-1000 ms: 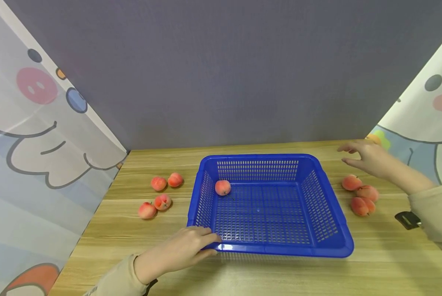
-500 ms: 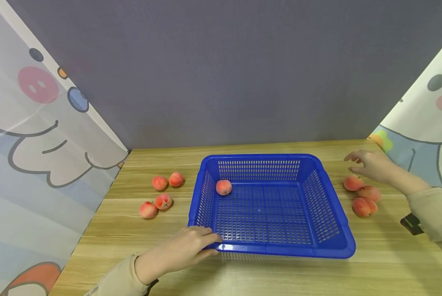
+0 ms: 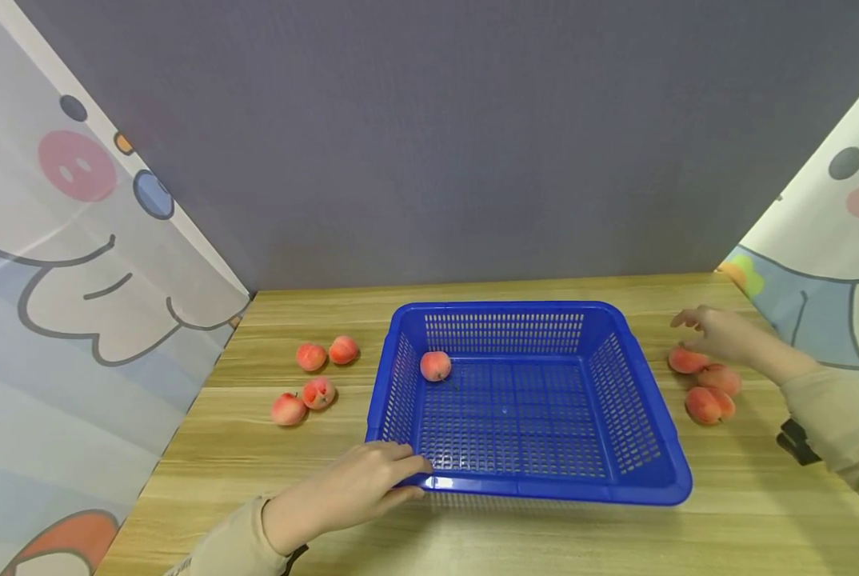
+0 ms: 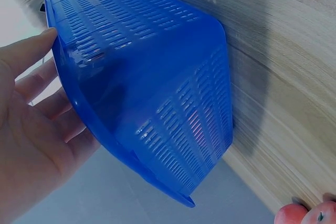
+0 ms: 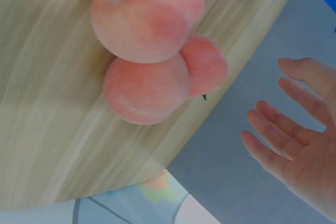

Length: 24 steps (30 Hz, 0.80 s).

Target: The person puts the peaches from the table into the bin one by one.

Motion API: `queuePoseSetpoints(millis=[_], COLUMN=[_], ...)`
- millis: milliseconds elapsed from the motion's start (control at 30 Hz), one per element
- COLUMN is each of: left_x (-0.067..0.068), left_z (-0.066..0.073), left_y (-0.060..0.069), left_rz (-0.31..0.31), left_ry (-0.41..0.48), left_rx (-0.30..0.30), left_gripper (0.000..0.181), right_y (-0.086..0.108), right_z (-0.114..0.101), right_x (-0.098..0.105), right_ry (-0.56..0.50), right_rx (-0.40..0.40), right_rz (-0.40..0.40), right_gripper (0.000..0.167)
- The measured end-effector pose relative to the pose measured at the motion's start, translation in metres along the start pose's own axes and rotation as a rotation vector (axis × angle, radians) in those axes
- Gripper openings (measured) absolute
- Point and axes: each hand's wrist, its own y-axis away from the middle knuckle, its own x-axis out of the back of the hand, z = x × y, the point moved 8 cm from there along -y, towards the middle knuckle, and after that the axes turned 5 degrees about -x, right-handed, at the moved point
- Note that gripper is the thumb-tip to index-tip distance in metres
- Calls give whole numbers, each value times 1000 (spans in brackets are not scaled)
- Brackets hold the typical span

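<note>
A blue plastic basket [image 3: 509, 488] with slotted walls stands on the wooden table, and one peach [image 3: 435, 366] lies inside at its left. My left hand [image 3: 361, 484] grips the near rim by its left corner; in the left wrist view the thumb [image 4: 39, 45] lies over the rim. Right of the basket, three peaches sit in a cluster: a back peach [image 3: 685, 362], a middle peach [image 3: 721, 378] and a front peach [image 3: 709, 406]. Just above the back one hovers my right hand [image 3: 725, 334], partly covering it. Its fingers [image 5: 278, 135] are spread and hold nothing.
More peaches [image 3: 311, 357] lie on the table left of the basket. A grey panel [image 3: 429, 160] rises behind the table. Curtains with cartoon prints hang at the left [image 3: 62, 240] and at the right [image 3: 833, 256].
My right hand has come down and slightly nearer, toward the back peach of the right cluster. The left hand keeps its grip on the basket rim.
</note>
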Motion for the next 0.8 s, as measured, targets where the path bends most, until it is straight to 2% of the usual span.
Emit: queuePoseSetpoints(millis=[200,800], left_x=[0,0], left_z=[0,1], left_y=[0,0], left_rz=[0,-14], left_ry=[4,3], left_rx=[2,6], left_gripper=[17,17], right_y=[-1,0], right_z=[6,23], right_x=[-9,-30], right_ry=[11,-31], right_rx=[14,-33], right_rz=[-11,-86], right_gripper=[29,38])
